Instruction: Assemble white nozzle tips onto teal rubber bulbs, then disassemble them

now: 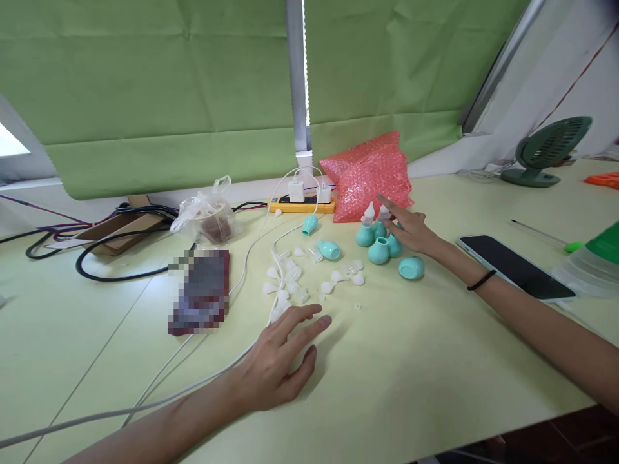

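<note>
My left hand [285,357] hovers over the near middle of the table, open, its fingers apart and nothing in them. Just beyond its fingertips lie several small whitish translucent plastic pieces [293,274]. My right hand [407,227] is at a cluster of teal squeeze bulbs [378,251]. Its fingers are spread around a clear nozzle [385,212] on a rear bulb; whether they touch it I cannot tell. Beside that, another bulb stands upright with a clear nozzle [369,212]. More teal bulbs lie loose, one near my right wrist [411,268] and one to the left [329,250].
Pink bubble-wrap bags [372,177] lean at the back beside a yellow power strip [302,205]. White cables cross the table at left, near a pixelated object [200,293]. A phone [515,266] lies under my right forearm's far side. A green fan [546,151] stands back right.
</note>
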The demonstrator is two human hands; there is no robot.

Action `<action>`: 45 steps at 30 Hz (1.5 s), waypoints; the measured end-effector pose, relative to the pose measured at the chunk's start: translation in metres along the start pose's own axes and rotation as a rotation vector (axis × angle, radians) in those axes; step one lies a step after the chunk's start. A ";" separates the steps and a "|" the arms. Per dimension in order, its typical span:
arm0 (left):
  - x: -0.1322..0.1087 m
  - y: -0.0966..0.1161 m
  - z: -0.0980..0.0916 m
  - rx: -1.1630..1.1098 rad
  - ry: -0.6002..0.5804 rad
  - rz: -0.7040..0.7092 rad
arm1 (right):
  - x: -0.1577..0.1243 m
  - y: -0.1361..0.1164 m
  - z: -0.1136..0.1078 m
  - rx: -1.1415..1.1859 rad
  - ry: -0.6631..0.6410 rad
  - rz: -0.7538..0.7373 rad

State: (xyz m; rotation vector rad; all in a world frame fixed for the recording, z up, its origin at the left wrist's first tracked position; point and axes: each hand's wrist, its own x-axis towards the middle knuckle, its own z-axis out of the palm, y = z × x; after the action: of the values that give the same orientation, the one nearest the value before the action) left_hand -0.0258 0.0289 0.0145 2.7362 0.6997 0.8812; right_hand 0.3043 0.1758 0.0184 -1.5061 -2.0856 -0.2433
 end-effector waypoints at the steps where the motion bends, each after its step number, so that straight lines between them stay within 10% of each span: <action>1: 0.000 0.000 0.000 0.003 -0.005 0.001 | 0.000 0.000 0.000 0.003 -0.004 -0.003; 6: 0.000 0.000 0.000 0.007 -0.016 0.007 | -0.002 -0.008 -0.003 0.016 0.109 -0.005; 10: 0.000 0.000 0.001 0.018 -0.037 0.004 | -0.005 -0.025 -0.012 0.059 0.512 0.011; 15: 0.000 0.000 0.001 0.030 -0.099 -0.001 | -0.014 -0.058 -0.021 0.157 0.721 -0.249; 27: 0.002 0.000 0.002 0.072 -0.171 0.015 | -0.057 -0.136 -0.002 0.074 -0.202 -0.579; 36: 0.003 0.001 0.011 0.424 -0.156 -0.297 | -0.060 -0.138 0.001 -0.041 -0.266 -0.576; 45: 0.001 0.001 0.009 0.425 -0.209 -0.277 | -0.062 -0.140 0.004 0.043 -0.157 -0.589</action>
State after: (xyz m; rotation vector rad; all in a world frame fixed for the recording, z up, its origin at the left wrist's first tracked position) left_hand -0.0195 0.0288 0.0081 2.9160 1.3072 0.4152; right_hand 0.1878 0.0775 0.0055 -0.8737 -2.6046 -0.2990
